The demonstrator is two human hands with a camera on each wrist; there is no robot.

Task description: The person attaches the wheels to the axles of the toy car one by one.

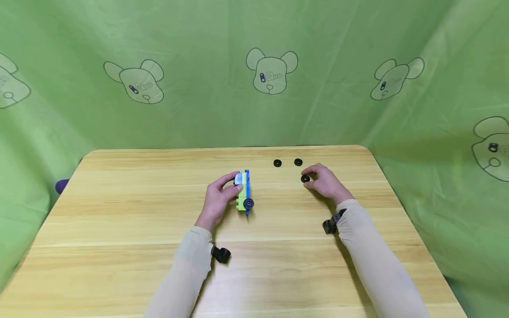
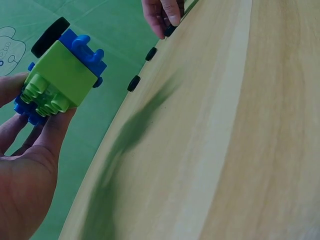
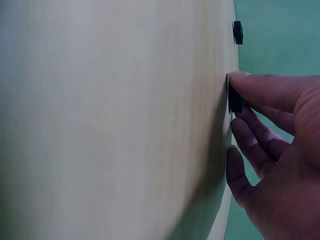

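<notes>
My left hand (image 1: pixel 215 202) grips a toy car (image 1: pixel 243 193) of lime-green and blue building blocks, held up above the table. One black wheel (image 1: pixel 248 203) is on the car's side nearer me. In the left wrist view, the car's green block (image 2: pixel 67 75) has its studs towards the palm, and a black tyre (image 2: pixel 50 37) sits at its upper edge. On the right, my right hand (image 1: pixel 325 182) pinches a small black tyre (image 1: pixel 305 178) between thumb and fingers. That tyre (image 3: pixel 235 98) lies flat at the tabletop in the right wrist view.
Two more black tyres, one on the left (image 1: pixel 277 163) and one on the right (image 1: pixel 298 162), lie near the far edge of the wooden table (image 1: pixel 139 212). A green curtain (image 1: pixel 207 115) with mouse-head drawings hangs behind and beside the table.
</notes>
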